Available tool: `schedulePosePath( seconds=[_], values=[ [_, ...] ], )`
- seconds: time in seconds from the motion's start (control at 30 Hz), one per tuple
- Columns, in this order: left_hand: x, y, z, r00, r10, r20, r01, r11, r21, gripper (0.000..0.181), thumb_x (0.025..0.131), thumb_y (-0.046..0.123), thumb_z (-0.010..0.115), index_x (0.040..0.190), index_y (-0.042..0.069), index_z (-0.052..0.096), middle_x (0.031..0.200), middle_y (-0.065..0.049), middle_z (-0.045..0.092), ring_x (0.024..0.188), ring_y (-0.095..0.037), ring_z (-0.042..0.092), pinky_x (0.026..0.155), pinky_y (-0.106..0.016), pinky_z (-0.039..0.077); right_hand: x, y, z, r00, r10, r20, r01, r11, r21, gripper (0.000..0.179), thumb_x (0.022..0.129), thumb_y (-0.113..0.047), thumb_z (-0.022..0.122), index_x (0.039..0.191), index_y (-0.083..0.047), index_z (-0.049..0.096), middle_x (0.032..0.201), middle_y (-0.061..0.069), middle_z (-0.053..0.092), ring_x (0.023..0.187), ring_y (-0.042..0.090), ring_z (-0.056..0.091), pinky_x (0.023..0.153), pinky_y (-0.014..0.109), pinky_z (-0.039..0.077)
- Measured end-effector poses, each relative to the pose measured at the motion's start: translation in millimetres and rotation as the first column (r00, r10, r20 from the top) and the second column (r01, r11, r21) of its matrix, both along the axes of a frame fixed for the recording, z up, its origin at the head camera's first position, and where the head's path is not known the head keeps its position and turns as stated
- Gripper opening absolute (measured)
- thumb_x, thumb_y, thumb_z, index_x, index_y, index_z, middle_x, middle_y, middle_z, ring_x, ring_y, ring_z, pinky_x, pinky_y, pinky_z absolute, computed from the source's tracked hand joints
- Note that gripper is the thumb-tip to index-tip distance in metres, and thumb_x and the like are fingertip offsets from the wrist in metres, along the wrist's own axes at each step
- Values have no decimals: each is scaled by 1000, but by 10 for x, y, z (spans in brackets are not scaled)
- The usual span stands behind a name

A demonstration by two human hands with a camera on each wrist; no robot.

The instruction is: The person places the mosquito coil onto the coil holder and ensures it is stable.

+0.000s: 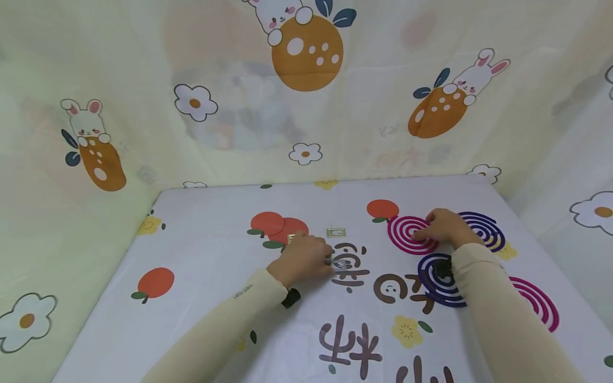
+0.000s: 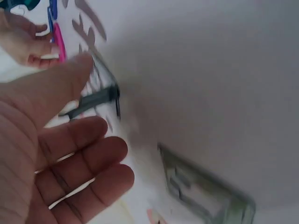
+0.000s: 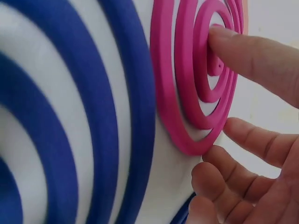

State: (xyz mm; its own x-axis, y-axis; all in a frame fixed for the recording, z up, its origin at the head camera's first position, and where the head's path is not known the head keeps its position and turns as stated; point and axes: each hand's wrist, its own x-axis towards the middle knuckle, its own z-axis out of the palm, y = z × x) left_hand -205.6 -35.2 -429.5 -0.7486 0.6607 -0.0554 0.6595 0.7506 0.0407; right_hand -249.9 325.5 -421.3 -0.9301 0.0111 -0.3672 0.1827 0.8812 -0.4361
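Note:
My left hand pinches a small bent metal stand near the table's middle. The thumb shows in the left wrist view; the index finger is hidden, and the other fingers are loosely bent. Flat metal stands lie close by, one partly behind that hand. My right hand rests at a pink mosquito coil. Its thumb touches the coil's centre, while the relaxed fingers lie by the rim. Next to this coil is a dark blue coil, partly covered by the right sleeve in the head view.
Another blue coil lies beyond the right hand, and a second pink coil lies right of the forearm. The white tablecloth has printed fruit, flowers and characters. A patterned curtain rises behind the table's far edge.

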Motion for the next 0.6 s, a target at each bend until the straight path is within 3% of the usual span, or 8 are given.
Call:
schedulePosePath(
  seconds=[0.13, 0.27, 0.43, 0.6],
  values=[
    [50, 42, -40, 999, 13, -36, -13, 1000, 7, 22, 90, 39, 82, 80, 21, 72, 73, 10, 61, 72, -7, 55, 87, -39, 45, 24, -55, 21, 998, -55, 24, 56, 998, -37, 73, 90, -35, 79, 129, 18, 47, 121, 34, 54, 108, 46, 50, 96, 56, 49],
    [96, 71, -76, 998, 37, -53, -36, 999, 25, 15, 90, 34, 82, 90, 20, 78, 80, 7, 67, 75, -10, 61, 95, -43, 47, 41, -85, 25, 992, -119, 51, 123, 989, -82, 68, 89, -31, 82, 125, 16, 49, 115, 31, 56, 104, 42, 50, 89, 49, 50],
    [147, 113, -88, 998, 60, -4, -59, 996, 59, 12, 92, 29, 81, 99, 19, 81, 89, 5, 72, 83, -14, 67, 113, -57, 41, 31, -91, -19, 989, -145, 32, 148, 981, -128, 76, 88, -29, 82, 134, 17, 42, 124, 34, 51, 110, 44, 49, 93, 50, 51],
    [198, 145, -112, 999, 50, 6, -50, 996, 80, 9, 91, 27, 81, 96, 19, 81, 88, 7, 72, 85, -14, 67, 114, -58, 40, 36, -88, -37, 989, -145, 26, 147, 976, -161, 84, 88, -31, 81, 143, 17, 38, 132, 37, 48, 115, 46, 49, 98, 52, 51]
  ],
)
